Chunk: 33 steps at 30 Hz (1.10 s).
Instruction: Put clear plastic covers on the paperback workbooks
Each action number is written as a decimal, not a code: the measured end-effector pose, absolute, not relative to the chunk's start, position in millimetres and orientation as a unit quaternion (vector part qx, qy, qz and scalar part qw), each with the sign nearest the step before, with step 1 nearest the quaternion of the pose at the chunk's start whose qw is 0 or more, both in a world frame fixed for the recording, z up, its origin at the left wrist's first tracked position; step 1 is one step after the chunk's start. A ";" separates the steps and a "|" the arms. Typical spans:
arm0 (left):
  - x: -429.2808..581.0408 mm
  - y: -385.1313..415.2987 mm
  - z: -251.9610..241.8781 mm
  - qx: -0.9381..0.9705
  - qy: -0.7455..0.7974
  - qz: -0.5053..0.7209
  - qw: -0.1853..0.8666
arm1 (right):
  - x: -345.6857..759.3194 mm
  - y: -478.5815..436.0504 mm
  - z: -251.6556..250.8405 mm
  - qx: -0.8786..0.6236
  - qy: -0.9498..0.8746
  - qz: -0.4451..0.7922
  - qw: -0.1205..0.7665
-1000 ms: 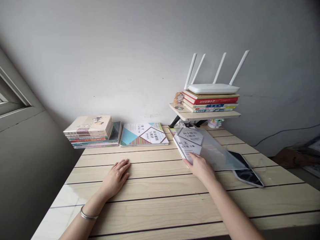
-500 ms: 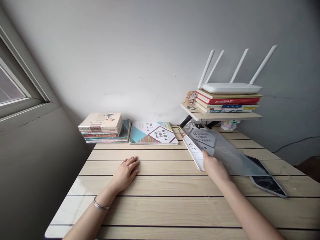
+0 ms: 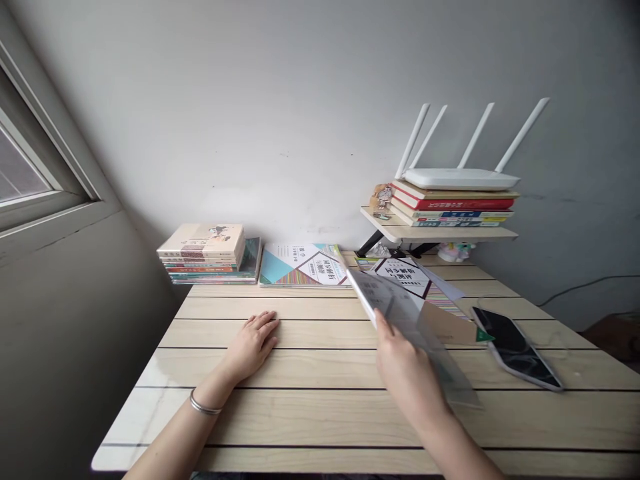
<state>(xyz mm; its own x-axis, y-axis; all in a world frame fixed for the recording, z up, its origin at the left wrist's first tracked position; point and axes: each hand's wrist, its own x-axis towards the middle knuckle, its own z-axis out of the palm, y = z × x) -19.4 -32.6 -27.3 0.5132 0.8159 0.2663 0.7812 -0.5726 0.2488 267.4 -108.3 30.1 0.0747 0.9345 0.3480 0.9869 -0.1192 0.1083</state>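
Wood-plank desk (image 3: 310, 413) in front of a grey wall (image 3: 280, 133), window (image 3: 20, 167) over on the left. Main thing: a white workbook (image 3: 380, 293) held up at a tilt above the right half of the desk, clear plastic sheet (image 3: 445, 363) trailing along toward the near right. Gripped near the close end by the right hand (image 3: 407, 363), one finger out on the white edge, other fingertips hidden, so can't tell how deep that pinch is.

To do this nicely, probably best to clamp paper and plastic together, or risk the slick sheet sliding loose. Keep the low side up a bit too, to clear the second workbook (image 3: 405, 273) lying flat behind, and don't sweep into the phone (image 3: 517, 347) near it. Left hand (image 3: 254, 345) palm down on the planks, holding nothing. Could lend some support underneath, honestly.

Farther back, a blue-and-white workbook (image 3: 300, 267) beside a stack of books (image 3: 203, 250). Careful with the far corner there; can't tell if touching. Up right: small shelf (image 3: 440, 232) with more books (image 3: 455, 205), white router (image 3: 460, 179) on top of those. Tight underneath, so swing wide.
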 end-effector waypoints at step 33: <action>64.8 -77.5 -7.0 0.446 0.455 0.398 0.660 | 163.6 -192.2 -46.7 -0.544 -0.774 -0.043 0.321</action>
